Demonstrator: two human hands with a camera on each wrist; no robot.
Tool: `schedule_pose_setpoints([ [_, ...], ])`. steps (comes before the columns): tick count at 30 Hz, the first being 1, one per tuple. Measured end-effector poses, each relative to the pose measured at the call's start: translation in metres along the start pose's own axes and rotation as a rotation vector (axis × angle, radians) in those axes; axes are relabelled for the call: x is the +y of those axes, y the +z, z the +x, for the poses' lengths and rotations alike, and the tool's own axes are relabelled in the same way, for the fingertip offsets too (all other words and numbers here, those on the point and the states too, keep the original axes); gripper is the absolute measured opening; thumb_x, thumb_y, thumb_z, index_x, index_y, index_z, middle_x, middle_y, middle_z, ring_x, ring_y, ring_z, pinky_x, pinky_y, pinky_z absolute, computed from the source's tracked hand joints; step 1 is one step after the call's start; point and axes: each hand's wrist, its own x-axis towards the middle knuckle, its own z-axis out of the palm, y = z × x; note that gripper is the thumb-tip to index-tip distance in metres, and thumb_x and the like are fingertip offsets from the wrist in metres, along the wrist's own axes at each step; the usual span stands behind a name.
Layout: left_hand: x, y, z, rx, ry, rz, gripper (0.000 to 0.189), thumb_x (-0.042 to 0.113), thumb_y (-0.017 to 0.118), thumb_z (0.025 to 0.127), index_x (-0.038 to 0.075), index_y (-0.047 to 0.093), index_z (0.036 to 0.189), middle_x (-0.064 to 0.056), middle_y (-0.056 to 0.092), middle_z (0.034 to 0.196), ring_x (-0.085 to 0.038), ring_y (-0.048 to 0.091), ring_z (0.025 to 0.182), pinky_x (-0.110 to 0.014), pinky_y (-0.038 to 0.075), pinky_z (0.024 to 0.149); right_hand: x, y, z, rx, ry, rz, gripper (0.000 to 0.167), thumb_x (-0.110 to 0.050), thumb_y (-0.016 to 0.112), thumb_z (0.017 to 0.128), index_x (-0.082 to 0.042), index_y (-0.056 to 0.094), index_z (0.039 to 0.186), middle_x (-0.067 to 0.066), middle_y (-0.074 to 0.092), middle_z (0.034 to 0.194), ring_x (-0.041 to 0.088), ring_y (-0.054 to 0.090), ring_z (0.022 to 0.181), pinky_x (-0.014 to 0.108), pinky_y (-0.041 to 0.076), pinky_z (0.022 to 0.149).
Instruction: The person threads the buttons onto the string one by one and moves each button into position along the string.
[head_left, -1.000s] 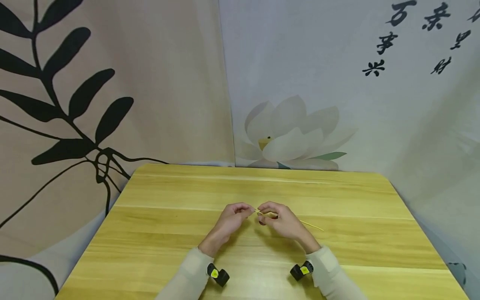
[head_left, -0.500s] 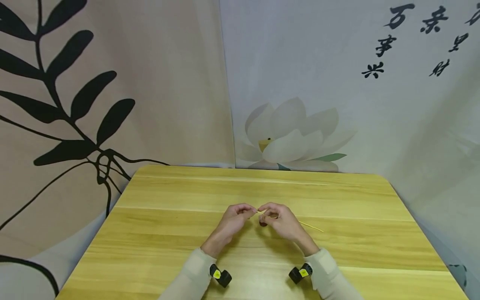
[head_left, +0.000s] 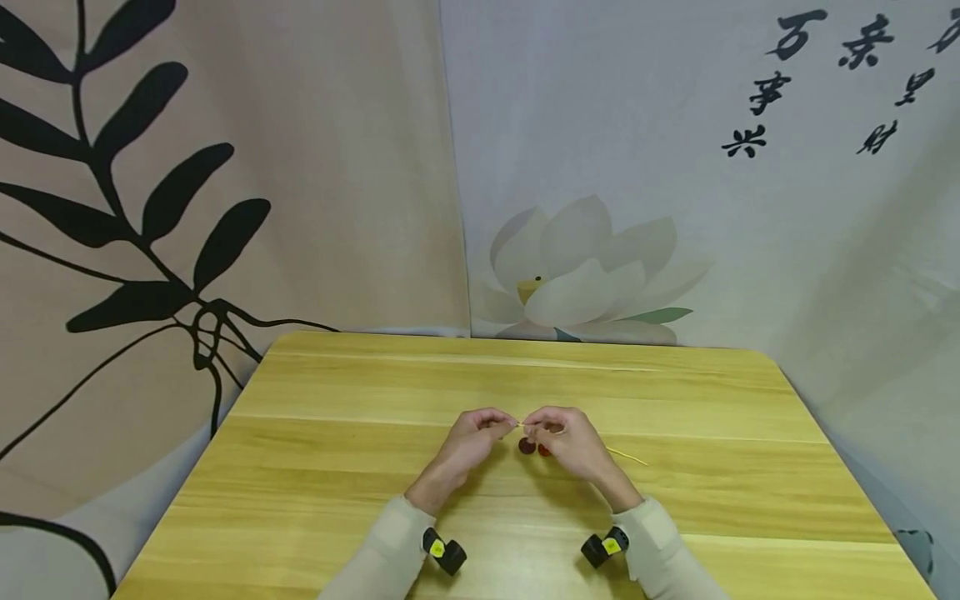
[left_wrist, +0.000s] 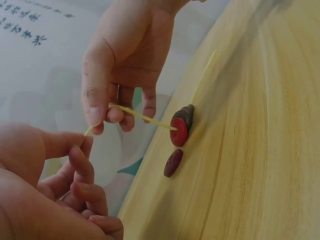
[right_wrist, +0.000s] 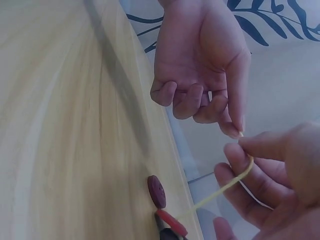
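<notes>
Between the fingertips of my left hand (head_left: pixel 474 437) the end of a yellow string (left_wrist: pixel 150 119) is pinched. My right hand (head_left: pixel 570 442) pinches the same string just beside it, the fingertips nearly meeting. From there the string slopes down into a red button (left_wrist: pixel 180 132) on the table. Stacked against that one are dark brown button-like pieces (left_wrist: pixel 186 114), with the string's tail (head_left: pixel 627 456) running out beyond them. A dark red button (right_wrist: pixel 156 192) leans on the table edgewise next to the red one, apart from the string. The right hand partly hides the buttons in the head view.
The wooden table (head_left: pixel 337 500) spreads out below both hands. Behind its far edge hang a beige cloth with black leaves (head_left: pixel 172 183) and a pale cloth with a lotus print (head_left: pixel 600 267). Each wrist wears a black camera (head_left: pixel 446 552).
The hands shift slightly to the right and the gap between their fingertips narrows. The dark red and red buttons come into fuller sight below the right fingers.
</notes>
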Motion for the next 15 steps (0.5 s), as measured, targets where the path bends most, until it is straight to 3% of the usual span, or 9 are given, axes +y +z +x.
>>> schedule_pose_setpoints([
  [8,-0.007,0.002,0.005,-0.021,0.014,0.038,0.022,0.023,0.064,0.096,0.005,0.071,0.107,-0.011,0.066,0.104,-0.028,0.058,0.098,-0.031,0.044,0.078,0.005,-0.004,0.002,0.036,0.019,-0.019,0.011,-0.007,0.065,0.093,-0.004,0.073,0.101,0.011,0.074,0.089,0.019,0.068,0.083,0.032,0.053,0.072],
  [15,-0.015,0.009,0.012,-0.01,0.103,0.269,0.015,0.013,0.071,0.089,0.006,0.071,0.102,-0.002,0.064,0.087,-0.017,0.057,0.079,-0.03,0.045,0.068,0.013,-0.01,0.005,0.065,0.066,-0.01,0.013,-0.008,0.065,0.094,-0.004,0.073,0.102,0.012,0.074,0.092,0.02,0.066,0.084,0.031,0.052,0.071],
])
